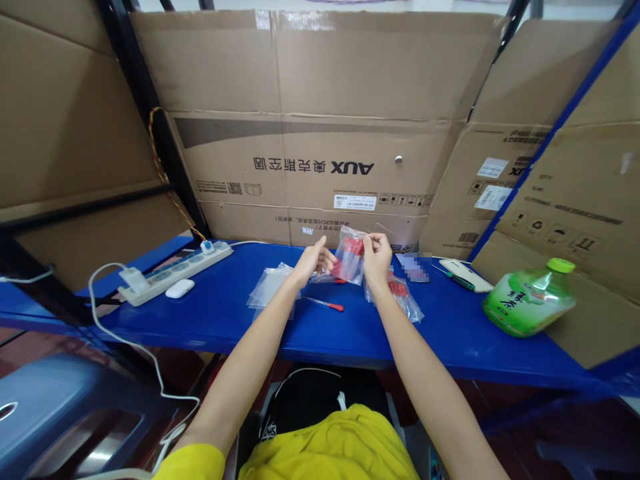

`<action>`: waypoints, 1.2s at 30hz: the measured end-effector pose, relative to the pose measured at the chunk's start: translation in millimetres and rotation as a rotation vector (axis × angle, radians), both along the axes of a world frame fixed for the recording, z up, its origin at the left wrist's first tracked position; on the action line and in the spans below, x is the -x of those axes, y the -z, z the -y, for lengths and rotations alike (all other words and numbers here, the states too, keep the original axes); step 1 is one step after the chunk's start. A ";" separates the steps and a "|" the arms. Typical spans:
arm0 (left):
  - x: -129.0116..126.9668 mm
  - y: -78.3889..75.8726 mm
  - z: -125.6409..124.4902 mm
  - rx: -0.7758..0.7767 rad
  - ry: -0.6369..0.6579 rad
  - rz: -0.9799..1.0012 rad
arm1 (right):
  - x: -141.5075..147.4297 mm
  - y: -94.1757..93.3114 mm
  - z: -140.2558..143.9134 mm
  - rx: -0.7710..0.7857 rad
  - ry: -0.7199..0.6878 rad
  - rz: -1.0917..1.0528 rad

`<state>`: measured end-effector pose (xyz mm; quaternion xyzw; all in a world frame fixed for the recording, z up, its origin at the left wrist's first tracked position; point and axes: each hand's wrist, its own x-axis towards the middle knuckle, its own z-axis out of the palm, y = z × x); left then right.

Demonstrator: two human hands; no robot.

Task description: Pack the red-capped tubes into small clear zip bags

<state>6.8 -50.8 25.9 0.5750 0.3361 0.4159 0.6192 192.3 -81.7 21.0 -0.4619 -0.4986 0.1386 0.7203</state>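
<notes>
Both hands lift a small clear bag above the blue desk; right hand pinches its top edge, left hand fingers close on its side; filling step underway, probably; next needs the mouth held open.

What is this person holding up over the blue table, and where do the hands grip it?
A small clear bag with red-handled pieces. The right hand pinches its top right edge; the left hand meets its left side, though the exact grip there is unclear.
</notes>
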 end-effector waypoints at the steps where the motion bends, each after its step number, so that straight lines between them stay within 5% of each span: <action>1: -3.1 1.2 1.3 -0.137 -0.130 0.001 | -1.0 1.3 -1.2 0.019 0.002 -0.021; 3: -8.7 2.7 4.2 -0.363 -0.322 0.008 | -0.6 3.8 -3.0 0.032 -0.029 -0.054; 5: -12.3 2.6 6.6 -0.456 -0.380 0.030 | 2.6 5.5 -4.0 0.040 -0.093 -0.074; 17: -9.5 2.6 2.3 -0.393 -0.409 0.182 | 18.8 2.7 4.0 0.169 -0.496 -0.083; 27: -11.6 -0.7 5.5 -0.416 -0.416 0.218 | 18.2 4.0 5.1 0.245 -0.523 -0.085; 36: -16.3 2.0 9.7 -0.460 -0.201 0.141 | 13.6 4.1 3.4 0.212 -0.463 -0.021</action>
